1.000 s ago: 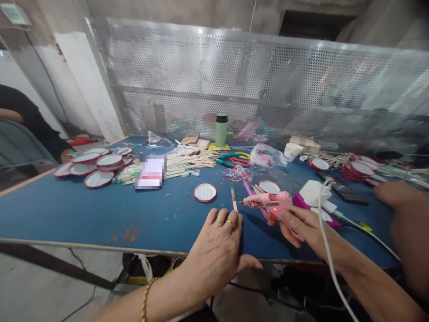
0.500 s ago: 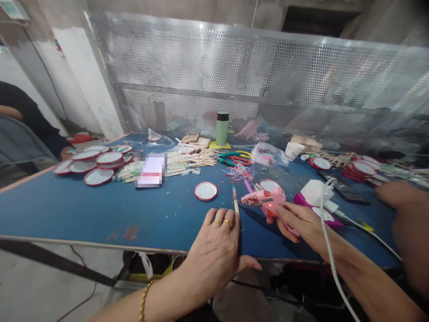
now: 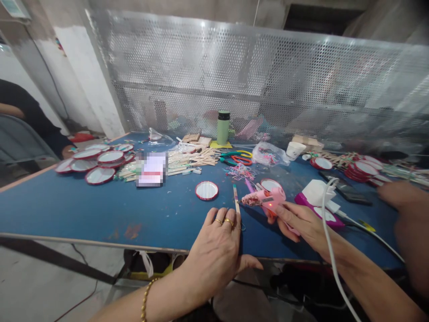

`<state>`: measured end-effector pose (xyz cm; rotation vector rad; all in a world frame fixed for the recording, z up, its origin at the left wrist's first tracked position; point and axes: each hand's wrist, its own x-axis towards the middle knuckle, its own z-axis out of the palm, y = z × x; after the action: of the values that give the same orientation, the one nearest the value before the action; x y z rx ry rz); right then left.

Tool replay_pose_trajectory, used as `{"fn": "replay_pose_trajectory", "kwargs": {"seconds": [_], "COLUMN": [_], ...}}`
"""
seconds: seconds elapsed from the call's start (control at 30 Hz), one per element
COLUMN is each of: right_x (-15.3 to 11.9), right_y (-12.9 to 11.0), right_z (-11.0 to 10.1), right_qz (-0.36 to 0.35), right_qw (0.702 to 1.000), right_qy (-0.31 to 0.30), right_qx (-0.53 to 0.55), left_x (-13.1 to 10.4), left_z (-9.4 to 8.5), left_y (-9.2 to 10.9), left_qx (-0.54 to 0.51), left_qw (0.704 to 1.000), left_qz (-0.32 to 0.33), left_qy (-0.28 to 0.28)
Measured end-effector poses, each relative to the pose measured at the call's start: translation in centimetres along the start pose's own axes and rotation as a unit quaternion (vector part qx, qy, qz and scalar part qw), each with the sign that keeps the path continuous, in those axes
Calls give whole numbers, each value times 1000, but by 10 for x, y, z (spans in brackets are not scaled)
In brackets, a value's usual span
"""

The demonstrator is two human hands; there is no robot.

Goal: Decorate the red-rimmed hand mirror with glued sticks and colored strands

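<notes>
My left hand [image 3: 216, 243] lies over the lower part of a slim wooden stick [image 3: 235, 197], pressing it to the table with close-set fingers and the thumb out to the side. Coloured bands mark the stick's far end. Closed round the handle of a pink hot glue gun [image 3: 268, 199] is my right hand [image 3: 303, 223]. The gun's nozzle points left, at or just above the stick; contact cannot be made out. A red light glows on its body. Just beyond my left hand sits a round white disc with a red rim [image 3: 207, 190]. Another disc [image 3: 271, 184] is partly behind the gun.
Red-rimmed discs [image 3: 100, 175] are piled at left, beside a blurred-out phone-like object [image 3: 152, 170] and many sticks [image 3: 197, 160]. Pliers [image 3: 236, 156], a green bottle [image 3: 223, 129] and a paper cup [image 3: 295, 150] stand behind. A white cable [image 3: 326, 232] crosses my right forearm. Another person's blurred hand [image 3: 398, 197] is at right.
</notes>
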<state>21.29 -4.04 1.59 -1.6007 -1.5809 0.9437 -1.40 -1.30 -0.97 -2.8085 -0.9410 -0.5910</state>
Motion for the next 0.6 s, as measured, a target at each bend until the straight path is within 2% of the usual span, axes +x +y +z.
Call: {"fn": "replay_pose_trajectory", "kwargs": {"seconds": [0.6], "right_x": [-2], "right_y": [-2], "right_z": [0], "right_qz": [4], "right_qw": [1000], "right_qy": [-6], "right_qx": [14], "left_x": [0], "left_z": [0], "left_y": [1], "left_qx": [-2], "left_qw": [1000], "left_qz": [-2], "left_qy": [2]}}
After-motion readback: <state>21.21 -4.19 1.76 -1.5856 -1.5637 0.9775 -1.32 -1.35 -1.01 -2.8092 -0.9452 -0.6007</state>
